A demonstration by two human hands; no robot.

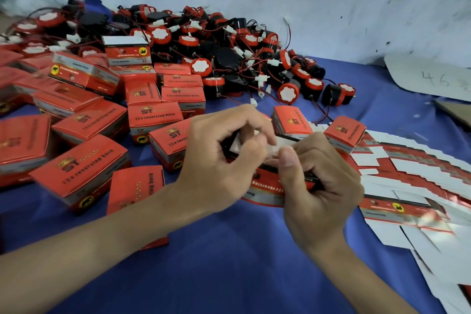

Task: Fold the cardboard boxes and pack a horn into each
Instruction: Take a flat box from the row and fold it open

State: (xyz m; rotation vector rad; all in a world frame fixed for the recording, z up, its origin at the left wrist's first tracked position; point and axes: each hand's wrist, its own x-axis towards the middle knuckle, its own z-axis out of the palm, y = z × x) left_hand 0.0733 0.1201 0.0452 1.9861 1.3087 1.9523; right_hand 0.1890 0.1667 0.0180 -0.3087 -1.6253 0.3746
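Both my hands hold one red cardboard box (265,190) just above the blue cloth at the centre. My left hand (221,158) grips its left end, fingers curled over the white flaps on top. My right hand (318,181) holds the right end, thumb pressing a white flap (270,148) inward. What is inside the box is hidden by my fingers. A big heap of red-and-black horns (229,58) with thin wires lies at the back. Several closed red boxes (84,168) are strewn on the left.
A fanned row of flat, unfolded box blanks (420,181) lies on the right. Two closed boxes (344,132) stand just behind my right hand. Grey cardboard with writing (433,79) leans at the back right against the scuffed wall. Blue cloth (216,262) covers the table.
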